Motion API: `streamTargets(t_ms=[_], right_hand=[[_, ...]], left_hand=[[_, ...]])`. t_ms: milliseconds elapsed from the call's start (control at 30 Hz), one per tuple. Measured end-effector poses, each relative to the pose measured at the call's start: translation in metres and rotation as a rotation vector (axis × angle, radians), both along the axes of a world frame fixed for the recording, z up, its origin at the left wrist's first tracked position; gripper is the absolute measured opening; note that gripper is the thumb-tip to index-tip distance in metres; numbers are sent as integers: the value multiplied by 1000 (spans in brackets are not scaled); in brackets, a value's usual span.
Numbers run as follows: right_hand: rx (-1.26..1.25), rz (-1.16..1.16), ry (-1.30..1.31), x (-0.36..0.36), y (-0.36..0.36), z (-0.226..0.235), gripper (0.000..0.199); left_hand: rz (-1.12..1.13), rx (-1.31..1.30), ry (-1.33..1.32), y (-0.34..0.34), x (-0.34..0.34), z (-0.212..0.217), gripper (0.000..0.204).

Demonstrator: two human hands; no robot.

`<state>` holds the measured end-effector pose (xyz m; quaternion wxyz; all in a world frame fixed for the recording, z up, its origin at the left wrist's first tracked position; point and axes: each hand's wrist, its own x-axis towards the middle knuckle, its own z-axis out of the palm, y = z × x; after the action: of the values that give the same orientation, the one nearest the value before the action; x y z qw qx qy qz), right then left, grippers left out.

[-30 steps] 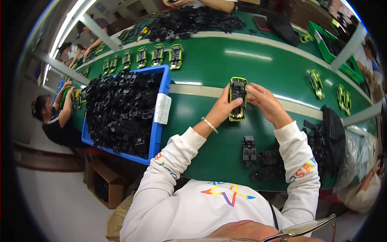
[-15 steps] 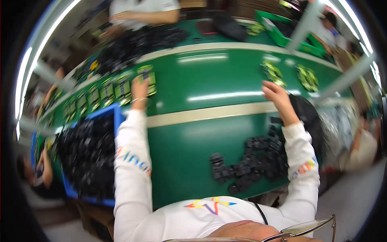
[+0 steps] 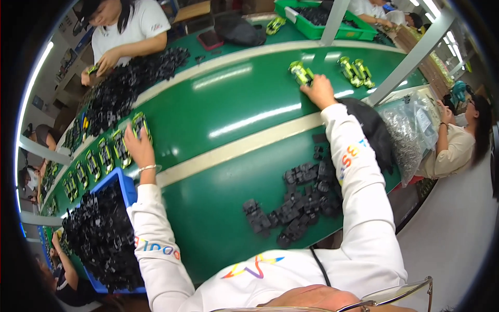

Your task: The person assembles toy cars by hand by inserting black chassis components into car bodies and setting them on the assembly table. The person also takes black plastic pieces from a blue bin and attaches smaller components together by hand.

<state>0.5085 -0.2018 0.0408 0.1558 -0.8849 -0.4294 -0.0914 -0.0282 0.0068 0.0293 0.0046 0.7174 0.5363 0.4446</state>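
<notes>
My left hand [image 3: 137,146] reaches out to the left and rests on a yellow-green toy car [image 3: 139,125] at the end of a row of similar cars [image 3: 99,156] on the green table [image 3: 228,104]. Far to the right, my right hand [image 3: 318,91] touches another yellow-green toy car [image 3: 300,72]. Both arms are in white sleeves. A heap of small black plastic parts [image 3: 296,200] lies on the table between my arms, close to my body.
A blue bin [image 3: 125,190] full of black parts stands at my lower left. Two more toy cars [image 3: 356,71] sit at the right. A person in white works at a black parts pile [image 3: 130,86] across the table. A green tray [image 3: 322,21] is far back; another person sits right.
One second ago both hands held one toy car together in front of me. Since then the hands have spread apart, left hand to the row of cars, right hand to a car far right.
</notes>
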Motion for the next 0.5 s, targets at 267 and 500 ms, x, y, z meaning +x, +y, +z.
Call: streamTargets(t_ms=[267, 500], right_hand=[[18, 503, 535, -159, -23, 86, 66], [141, 855, 645, -277, -94, 87, 50]], left_hand=[[-864, -974, -950, -179, 101, 38, 66], [-846, -1024, -1347, -226, 88, 46, 50]])
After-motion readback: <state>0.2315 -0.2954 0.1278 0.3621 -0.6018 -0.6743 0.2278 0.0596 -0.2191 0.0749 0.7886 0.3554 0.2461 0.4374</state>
